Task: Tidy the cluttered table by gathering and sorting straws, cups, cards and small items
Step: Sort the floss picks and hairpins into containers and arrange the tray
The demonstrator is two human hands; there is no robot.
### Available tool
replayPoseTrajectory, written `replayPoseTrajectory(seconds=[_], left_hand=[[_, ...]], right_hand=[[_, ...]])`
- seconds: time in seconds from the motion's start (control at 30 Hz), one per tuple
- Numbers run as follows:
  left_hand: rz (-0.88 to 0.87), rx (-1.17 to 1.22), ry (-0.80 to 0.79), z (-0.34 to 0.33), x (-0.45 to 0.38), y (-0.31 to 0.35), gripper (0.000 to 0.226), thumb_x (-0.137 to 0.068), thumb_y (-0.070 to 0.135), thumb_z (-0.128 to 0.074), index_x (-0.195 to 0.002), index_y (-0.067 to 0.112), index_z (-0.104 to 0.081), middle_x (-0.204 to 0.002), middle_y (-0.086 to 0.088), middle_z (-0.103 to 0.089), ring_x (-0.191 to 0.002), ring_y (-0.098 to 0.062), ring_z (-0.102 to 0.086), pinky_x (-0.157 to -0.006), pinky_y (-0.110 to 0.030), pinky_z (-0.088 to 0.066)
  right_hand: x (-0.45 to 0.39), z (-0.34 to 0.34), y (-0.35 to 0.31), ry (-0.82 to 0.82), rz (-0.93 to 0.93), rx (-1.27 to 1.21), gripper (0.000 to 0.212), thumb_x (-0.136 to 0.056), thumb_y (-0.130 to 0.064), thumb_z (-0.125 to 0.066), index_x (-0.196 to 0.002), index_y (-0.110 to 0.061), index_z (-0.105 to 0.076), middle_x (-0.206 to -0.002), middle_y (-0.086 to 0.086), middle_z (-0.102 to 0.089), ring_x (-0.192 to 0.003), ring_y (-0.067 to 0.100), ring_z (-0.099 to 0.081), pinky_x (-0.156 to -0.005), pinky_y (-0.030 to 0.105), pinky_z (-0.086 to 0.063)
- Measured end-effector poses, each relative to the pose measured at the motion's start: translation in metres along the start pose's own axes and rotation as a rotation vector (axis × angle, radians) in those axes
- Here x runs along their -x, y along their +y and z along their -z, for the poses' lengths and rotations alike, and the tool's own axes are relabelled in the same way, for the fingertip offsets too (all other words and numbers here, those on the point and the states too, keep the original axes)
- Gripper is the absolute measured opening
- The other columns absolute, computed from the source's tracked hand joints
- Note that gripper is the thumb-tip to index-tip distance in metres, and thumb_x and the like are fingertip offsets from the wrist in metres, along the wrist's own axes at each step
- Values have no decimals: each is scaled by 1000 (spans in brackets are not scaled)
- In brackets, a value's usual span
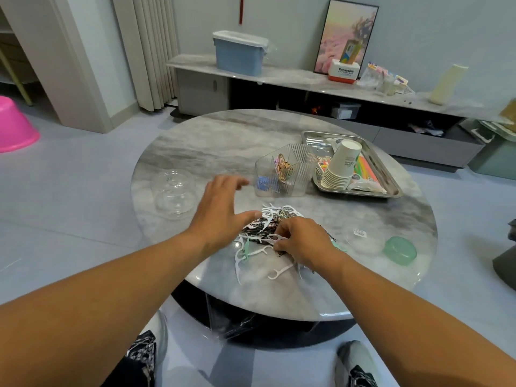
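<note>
Head view: left hand (220, 208) fingertips motion-blurred.

the round marble table (212, 141) carries a metal tray (391, 188), a clear ribbed organizer (282, 177), a clear dome lid (173, 192), a green lid (399, 250) and a pile of floss picks and hairpins (268, 233).

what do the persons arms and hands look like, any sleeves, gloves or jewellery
Both forearms are bare as far as the frame shows, with no sleeves in view. The left hand and right hand wear no gloves, and no rings, watch or bracelets are visible on the fingers or wrists.
</note>
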State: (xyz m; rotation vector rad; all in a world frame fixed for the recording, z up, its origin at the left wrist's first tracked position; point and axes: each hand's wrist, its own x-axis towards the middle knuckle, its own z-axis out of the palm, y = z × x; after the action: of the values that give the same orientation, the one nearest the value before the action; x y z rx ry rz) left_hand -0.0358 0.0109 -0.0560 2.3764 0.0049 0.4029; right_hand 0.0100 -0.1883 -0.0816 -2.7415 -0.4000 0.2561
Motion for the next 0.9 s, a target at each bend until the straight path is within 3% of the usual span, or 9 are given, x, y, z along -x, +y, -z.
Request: replayPoseTrajectory(seconds=[0.1,0.23,0.3,0.4,0.6,0.67,0.73,0.83,0.9], left_hand=[[60,121,-135,-15,5,21,25,-91,23,-73,-110,32,-59,-100,11,-59,-90,-11,-59,-79,-24,-47],[412,446,-266,-43,13,40,8,-101,15,-57,-98,22,-60,-86,2,-63,-79,-18,-59,-75,-31,-49],[610,701,-289,-50,12,47,19,-101,9,-52,-85,14,-60,-75,-6,-57,-71,-20,-53,-67,-32,-44],[826,1070,-334,-49,10,58,19,-104,10,-53,-107,-1,-68,-98,-20,-69,-89,-28,-65,-82,-31,-57],[941,1276,-241,-43,2,63,32,-108,17,-44,-123,-6,-61,-114,-23,-66,-95,-29,-63,-83,-37,-55],[968,1324,-240,-35,-2,59,29,-108,10,-39,-116,-7,-61,-101,-22,-70,-82,-26,-65,-73,-28,-55],[979,1359,-302,-28,-3,58,32,-109,6,-29,-106,-5,-59,-80,-17,-74,-58,-19,-66,-55,-25,-56],[980,1371,-384,-27,-1,58,38,-110,5,-22,-107,-4,-58,-77,-13,-75,-56,-18,-68,-80,-34,-56],[996,1367,-412,-27,-1,57,35,-109,3,-25,-105,-5,-59,-82,-15,-72,-69,-20,-66,-82,-34,-57]], right_hand=[[-1,4,5,37,-58,-140,14,-77,-30,-83,-80,-24,-71,-75,-8,-68,-76,15,-62,-65,31,-48],[2,18,9,36,-194,-661,15,-77,-15,-88,-84,-9,-75,-70,2,-70,-61,14,-61,-58,30,-51],[5,23,8,-13,-215,-823,16,-77,-10,-87,-85,-3,-76,-73,7,-72,-61,14,-64,-59,26,-53],[9,25,-1,-41,-174,-894,10,-79,1,-82,-78,-6,-75,-64,3,-72,-55,12,-66,-52,23,-53],[14,32,-19,-137,-38,-916,27,-76,12,-78,-97,-5,-75,-78,7,-75,-66,15,-68,-67,27,-59],[13,39,-21,-183,-53,-1031,44,-76,16,-77,-117,4,-66,-100,20,-75,-81,25,-71,-80,35,-61],[13,44,-20,-178,-92,-1084,56,-77,21,-73,-128,2,-57,-107,23,-72,-83,28,-72,-74,33,-62],[15,42,-19,-120,-116,-1038,51,-78,19,-74,-124,1,-59,-100,19,-75,-83,31,-74,-74,36,-62],[15,38,-18,-36,-129,-1001,39,-80,13,-76,-114,-1,-64,-100,21,-74,-89,34,-75,-84,42,-62]])
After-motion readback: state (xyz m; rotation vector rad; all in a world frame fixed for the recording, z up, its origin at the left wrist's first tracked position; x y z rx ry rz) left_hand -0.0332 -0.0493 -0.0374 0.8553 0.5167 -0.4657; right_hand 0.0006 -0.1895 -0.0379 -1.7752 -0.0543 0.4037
